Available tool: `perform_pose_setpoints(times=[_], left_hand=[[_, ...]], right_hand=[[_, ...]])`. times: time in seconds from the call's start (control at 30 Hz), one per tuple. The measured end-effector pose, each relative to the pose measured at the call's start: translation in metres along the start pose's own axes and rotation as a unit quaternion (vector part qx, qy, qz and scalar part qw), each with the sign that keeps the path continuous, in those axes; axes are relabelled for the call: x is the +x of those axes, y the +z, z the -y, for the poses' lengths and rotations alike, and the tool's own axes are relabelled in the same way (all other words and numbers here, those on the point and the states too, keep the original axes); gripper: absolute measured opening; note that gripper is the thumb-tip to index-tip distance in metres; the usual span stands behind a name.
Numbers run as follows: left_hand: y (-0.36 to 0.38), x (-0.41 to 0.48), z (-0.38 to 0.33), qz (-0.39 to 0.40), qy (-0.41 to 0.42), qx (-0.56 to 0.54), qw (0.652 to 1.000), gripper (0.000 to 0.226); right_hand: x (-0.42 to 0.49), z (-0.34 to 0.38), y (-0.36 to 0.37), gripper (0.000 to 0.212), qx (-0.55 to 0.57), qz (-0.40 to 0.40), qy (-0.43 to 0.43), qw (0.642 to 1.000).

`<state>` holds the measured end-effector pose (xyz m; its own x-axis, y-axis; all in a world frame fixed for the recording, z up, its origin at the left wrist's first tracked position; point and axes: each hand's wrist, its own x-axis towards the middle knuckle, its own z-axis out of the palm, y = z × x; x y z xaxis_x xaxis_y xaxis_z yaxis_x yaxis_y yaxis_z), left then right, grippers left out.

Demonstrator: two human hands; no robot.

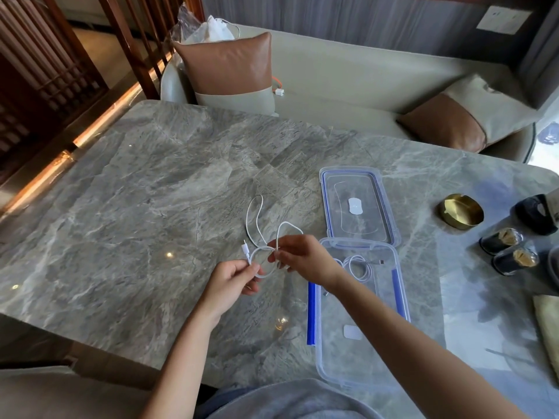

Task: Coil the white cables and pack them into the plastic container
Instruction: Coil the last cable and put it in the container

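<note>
White cables: we are coiling one thin white charging cable (pixel 262 255), held above the grey marble table (pixel 136 207) just left of the clear rectangular plastic container (pixel 363 352); a second white coiled cable (pixel 358 266) already lies inside the container, at its far end.
Container: our landmark, open, with blue side clips, sitting on the table in front of us.
Lid: the clear blue-rimmed lid (pixel 358 204) lies flat just beyond the container's far edge.
Right hand: our right hand (pixel 301 258) is pinched shut on the cable where the loop crosses, above the container's far left corner.
Left hand: our left hand (pixel 233 282), left of the container, is closed on the loop near the plug end.
Loose tail: uncoiled length arcs beyond our hands, left of the lid.
Risk: we judge the springy loop could pop open if either pinch slackens, and the trailing tail could twist into a knot as we wind.
</note>
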<state>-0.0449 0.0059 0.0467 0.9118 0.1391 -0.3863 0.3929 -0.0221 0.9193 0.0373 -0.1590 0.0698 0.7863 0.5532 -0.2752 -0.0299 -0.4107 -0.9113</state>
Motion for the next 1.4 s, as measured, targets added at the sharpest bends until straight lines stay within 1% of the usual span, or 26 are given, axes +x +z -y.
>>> perform_pose_setpoints(times=[0.13,0.23,0.33,0.43,0.53,0.6,0.67,0.73,0.8,0.83,0.9,1.0,1.07,1.1,1.17,1.23,1.33,1.4], left_hand=[[-0.003,0.005,0.003,-0.015,0.036,0.109,0.993,0.028],[-0.005,0.006,0.004,-0.029,0.056,0.140,0.988,0.027],[-0.007,0.008,0.002,-0.038,0.072,0.163,0.983,0.024],[-0.005,0.009,0.000,-0.046,0.077,0.174,0.981,0.024],[-0.003,0.009,-0.002,-0.046,0.088,0.195,0.976,0.022],[-0.002,0.008,-0.005,-0.039,0.109,0.193,0.974,0.020],[-0.001,0.008,-0.010,-0.029,0.146,0.165,0.975,0.022],[-0.002,0.009,-0.015,-0.026,0.186,0.163,0.969,0.025],[0.000,0.009,-0.020,-0.027,0.205,0.160,0.965,0.023],[0.000,0.008,-0.022,-0.025,0.207,0.158,0.965,0.027],[-0.001,0.007,-0.024,-0.011,0.210,0.178,0.961,0.053],[-0.003,0.004,-0.030,0.032,0.221,0.254,0.941,0.088],[-0.004,0.004,-0.036,0.070,0.237,0.295,0.923,0.101],[-0.003,0.004,-0.038,0.086,0.248,0.317,0.911,0.104],[-0.002,0.006,-0.041,0.102,0.266,0.357,0.889,0.098],[-0.002,0.007,-0.042,0.084,0.274,0.368,0.885,0.082],[-0.004,0.008,-0.037,0.030,0.247,0.337,0.908,0.063],[-0.005,0.008,-0.033,0.013,0.217,0.306,0.927,0.048]], right_hand=[[0.002,-0.002,0.000,0.019,-0.059,0.022,0.001,0.998],[0.000,0.002,-0.003,0.020,-0.033,0.049,0.009,0.998],[-0.002,0.007,-0.006,0.023,-0.012,0.075,0.038,0.996],[-0.004,0.010,-0.008,0.026,0.041,0.093,0.073,0.992],[-0.003,0.008,-0.005,0.023,0.034,0.068,0.054,0.996],[-0.003,0.004,-0.003,0.020,0.037,0.062,0.057,0.996],[-0.004,0.001,-0.004,0.021,0.054,0.080,0.061,0.993],[-0.006,0.001,-0.009,0.023,0.079,0.112,0.065,0.988],[-0.007,0.004,-0.018,0.024,0.098,0.141,0.068,0.983],[-0.008,0.006,-0.022,0.023,0.102,0.156,0.067,0.980],[-0.009,0.011,-0.031,0.022,0.097,0.186,0.066,0.976],[-0.011,0.018,-0.040,0.021,0.062,0.233,0.072,0.968],[-0.012,0.021,-0.045,0.021,0.037,0.263,0.081,0.961],[-0.012,0.022,-0.046,0.021,0.024,0.277,0.087,0.957],[-0.011,0.025,-0.050,0.023,-0.003,0.296,0.092,0.951],[-0.009,0.027,-0.051,0.024,-0.019,0.295,0.092,0.951],[-0.008,0.027,-0.051,0.023,-0.023,0.254,0.089,0.963],[-0.008,0.025,-0.048,0.023,-0.025,0.227,0.090,0.969]])
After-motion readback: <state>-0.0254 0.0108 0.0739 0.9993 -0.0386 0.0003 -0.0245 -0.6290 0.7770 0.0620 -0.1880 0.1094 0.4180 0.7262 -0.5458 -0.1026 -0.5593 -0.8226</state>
